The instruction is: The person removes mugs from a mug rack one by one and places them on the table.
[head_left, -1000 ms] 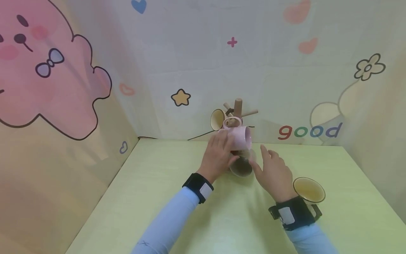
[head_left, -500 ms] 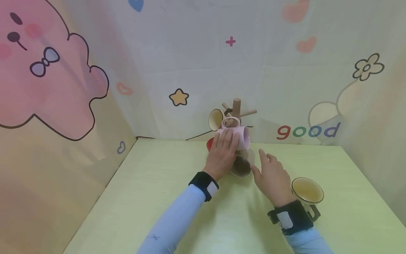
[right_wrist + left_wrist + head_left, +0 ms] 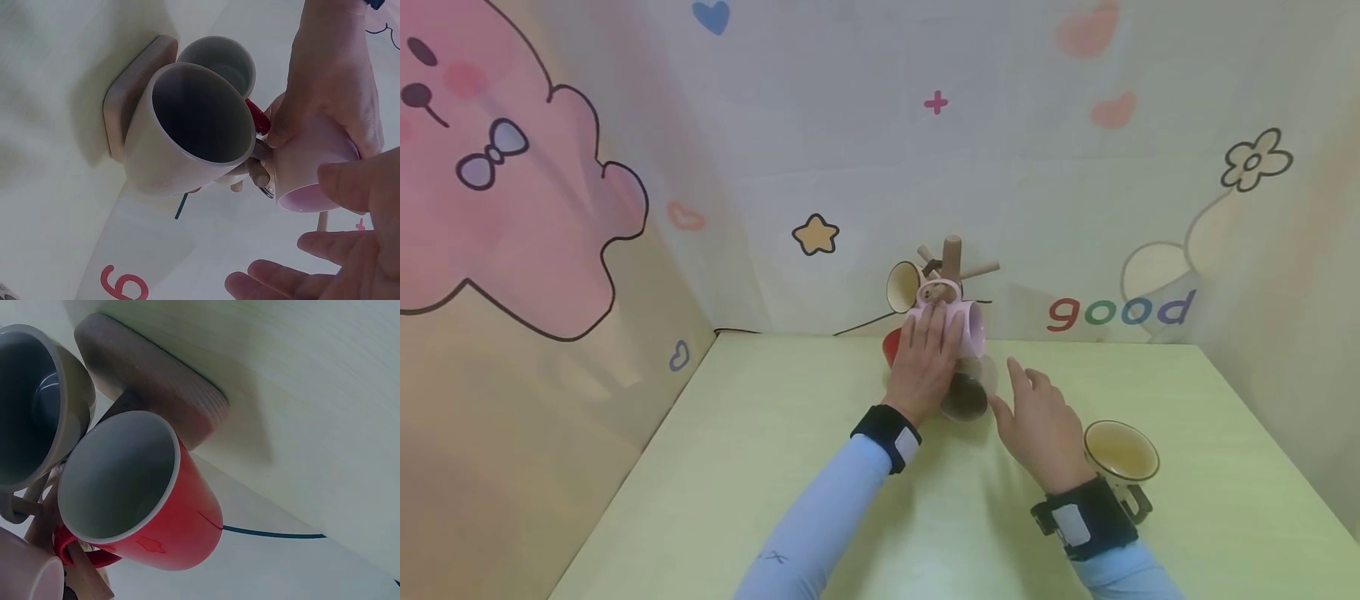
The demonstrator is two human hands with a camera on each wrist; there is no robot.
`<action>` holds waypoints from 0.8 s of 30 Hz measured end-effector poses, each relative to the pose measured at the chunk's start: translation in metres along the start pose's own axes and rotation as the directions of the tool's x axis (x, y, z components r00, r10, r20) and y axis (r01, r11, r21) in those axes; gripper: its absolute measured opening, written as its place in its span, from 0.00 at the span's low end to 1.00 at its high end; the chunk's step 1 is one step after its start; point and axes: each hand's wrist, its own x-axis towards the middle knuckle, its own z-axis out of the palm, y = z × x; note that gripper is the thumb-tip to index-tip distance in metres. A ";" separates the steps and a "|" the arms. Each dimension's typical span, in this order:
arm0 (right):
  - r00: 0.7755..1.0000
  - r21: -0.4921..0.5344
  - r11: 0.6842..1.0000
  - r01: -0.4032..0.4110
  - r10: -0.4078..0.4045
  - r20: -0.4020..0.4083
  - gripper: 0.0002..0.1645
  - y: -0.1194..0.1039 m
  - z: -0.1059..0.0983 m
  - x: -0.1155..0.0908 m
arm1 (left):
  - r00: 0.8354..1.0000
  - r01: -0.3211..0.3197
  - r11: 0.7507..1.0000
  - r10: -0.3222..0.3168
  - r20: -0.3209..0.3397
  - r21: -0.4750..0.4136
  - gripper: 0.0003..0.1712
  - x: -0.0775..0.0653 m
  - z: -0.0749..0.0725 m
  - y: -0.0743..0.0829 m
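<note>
A wooden mug tree [image 3: 952, 258] stands at the back of the table with several mugs hanging on its pegs. My left hand [image 3: 922, 367] holds the pink mug [image 3: 973, 329] on the tree; in the right wrist view its thumb lies along one side and its fingers reach over the other. Below hangs a mug with a dark inside [image 3: 964, 398]. A red mug [image 3: 197, 519] hangs on the left side, partly hidden by my left hand in the head view. My right hand [image 3: 1041, 433] hovers right of the tree, fingers extended and apart from the mugs.
A cream mug with a dark rim [image 3: 1122, 450] stands upright on the table, beside my right wrist. Another cream mug [image 3: 902, 287] hangs at the tree's upper left. The tree's wooden base [image 3: 156, 375] rests on the pale table [image 3: 760, 433], close to the printed back cloth.
My left hand has shifted forward and right over the pink mug, uncovering part of the red mug in the head view. My right hand has barely moved. The head view has turned slightly.
</note>
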 end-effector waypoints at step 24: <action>0.999 0.019 0.999 -0.028 0.027 0.024 0.39 0.004 0.002 -0.003 | 0.999 0.008 0.999 -0.011 0.052 0.048 0.54 0.004 -0.002 0.003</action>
